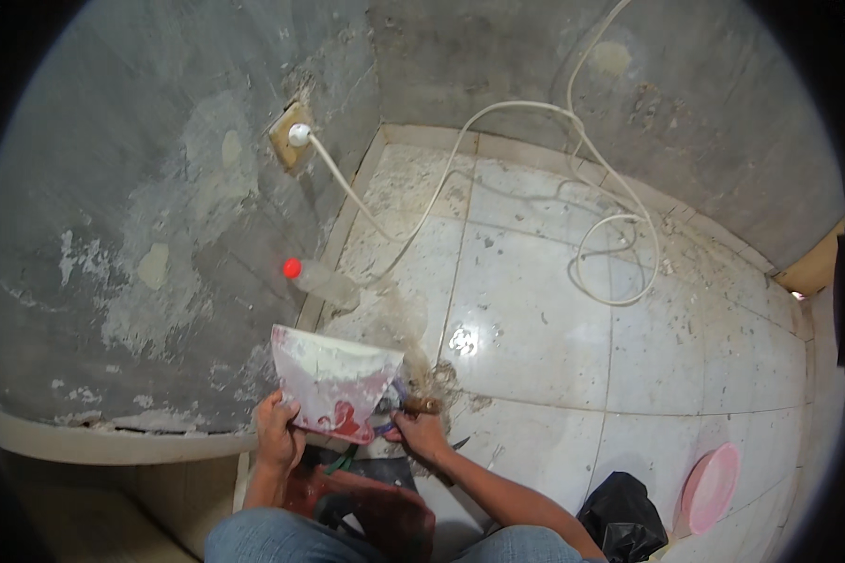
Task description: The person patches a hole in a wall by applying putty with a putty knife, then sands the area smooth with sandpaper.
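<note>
My left hand (277, 433) grips the lower left edge of a flat red scoop-like pan (333, 380) smeared with white plaster, held tilted up in front of me. My right hand (418, 430) is closed on a small tool with a brown handle (421, 404), its tip hidden behind the pan's right edge. Below both hands lies a red bucket (385, 511) between my knees, partly hidden by my arms.
A clear bottle with a red cap (317, 278) stands at the foot of the grey patched wall. A white cable (498, 113) runs from a wall socket (296, 136) and loops over the dirty white floor tiles. A pink bowl (711, 486) and a black bag (624, 525) lie at lower right.
</note>
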A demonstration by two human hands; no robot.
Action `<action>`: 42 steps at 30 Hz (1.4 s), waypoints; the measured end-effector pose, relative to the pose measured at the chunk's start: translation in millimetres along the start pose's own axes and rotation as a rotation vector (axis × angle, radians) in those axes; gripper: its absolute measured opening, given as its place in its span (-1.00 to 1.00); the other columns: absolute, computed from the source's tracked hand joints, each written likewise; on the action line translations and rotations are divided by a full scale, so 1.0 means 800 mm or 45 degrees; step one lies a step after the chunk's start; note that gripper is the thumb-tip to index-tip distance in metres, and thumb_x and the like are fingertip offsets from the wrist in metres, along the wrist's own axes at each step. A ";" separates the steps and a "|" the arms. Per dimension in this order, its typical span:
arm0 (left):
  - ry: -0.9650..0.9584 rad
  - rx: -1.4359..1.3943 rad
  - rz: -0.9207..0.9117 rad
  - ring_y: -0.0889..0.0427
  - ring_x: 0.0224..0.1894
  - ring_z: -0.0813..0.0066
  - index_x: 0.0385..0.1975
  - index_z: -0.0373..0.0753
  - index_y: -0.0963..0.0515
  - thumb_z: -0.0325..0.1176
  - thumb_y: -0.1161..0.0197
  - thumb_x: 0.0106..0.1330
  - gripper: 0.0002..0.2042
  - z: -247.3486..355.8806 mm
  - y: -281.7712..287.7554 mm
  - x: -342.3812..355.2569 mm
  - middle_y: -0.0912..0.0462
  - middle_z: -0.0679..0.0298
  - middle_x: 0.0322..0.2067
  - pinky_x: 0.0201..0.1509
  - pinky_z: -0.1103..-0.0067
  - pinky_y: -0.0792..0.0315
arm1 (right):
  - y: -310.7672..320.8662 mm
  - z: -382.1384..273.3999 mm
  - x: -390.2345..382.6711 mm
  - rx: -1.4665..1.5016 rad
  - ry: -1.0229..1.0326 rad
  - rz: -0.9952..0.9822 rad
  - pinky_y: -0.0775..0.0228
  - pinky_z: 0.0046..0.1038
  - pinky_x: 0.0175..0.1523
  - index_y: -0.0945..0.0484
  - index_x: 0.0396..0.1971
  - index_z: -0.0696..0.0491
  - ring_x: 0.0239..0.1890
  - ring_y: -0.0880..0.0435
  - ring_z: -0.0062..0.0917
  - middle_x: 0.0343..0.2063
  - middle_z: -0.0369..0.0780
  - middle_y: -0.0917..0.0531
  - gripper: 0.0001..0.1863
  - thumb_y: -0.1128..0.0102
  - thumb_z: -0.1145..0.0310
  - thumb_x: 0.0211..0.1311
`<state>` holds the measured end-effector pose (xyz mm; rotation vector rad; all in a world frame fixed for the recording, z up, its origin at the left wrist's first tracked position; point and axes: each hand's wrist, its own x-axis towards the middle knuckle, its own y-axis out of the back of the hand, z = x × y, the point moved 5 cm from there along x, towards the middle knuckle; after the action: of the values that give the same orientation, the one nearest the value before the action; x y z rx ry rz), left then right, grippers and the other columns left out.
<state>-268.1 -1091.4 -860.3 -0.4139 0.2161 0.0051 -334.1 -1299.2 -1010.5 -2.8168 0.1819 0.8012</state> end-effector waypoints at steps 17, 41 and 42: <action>0.004 0.020 -0.076 -0.60 -0.15 0.39 -0.09 -0.47 -0.41 -0.54 -0.05 0.13 -0.69 -0.007 0.005 0.020 -0.57 0.14 -0.19 0.07 0.48 -0.47 | 0.300 -0.085 -0.075 0.315 0.201 0.719 -0.66 -0.53 -0.39 -0.48 -0.24 0.31 -0.49 -0.71 -0.46 -0.43 -0.11 -0.65 -0.77 -0.12 0.41 0.29; 0.127 0.156 -0.266 -0.62 -0.10 0.35 -0.02 -0.44 -0.41 -0.41 -0.06 0.17 -0.63 -0.040 -0.051 0.006 -0.58 0.12 -0.12 0.04 0.47 -0.51 | 0.480 -0.066 -0.134 0.403 0.270 1.218 -0.32 -0.60 -0.66 -0.50 -0.13 0.14 -0.68 -0.43 -0.71 -0.55 -0.35 -0.46 -0.68 -0.24 0.22 0.26; 0.123 0.174 -0.264 -0.62 -0.10 0.35 -0.02 -0.44 -0.41 -0.41 -0.06 0.17 -0.63 -0.041 -0.053 0.007 -0.58 0.12 -0.12 0.04 0.47 -0.51 | 0.484 -0.071 -0.132 0.407 0.262 1.225 -0.32 -0.60 -0.66 -0.50 -0.13 0.14 -0.68 -0.43 -0.71 -0.55 -0.35 -0.46 -0.68 -0.24 0.22 0.26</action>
<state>-267.5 -1143.7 -873.9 -0.2993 0.2659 -0.2323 -461.9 -1681.7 -970.7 -2.3947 1.6052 0.5317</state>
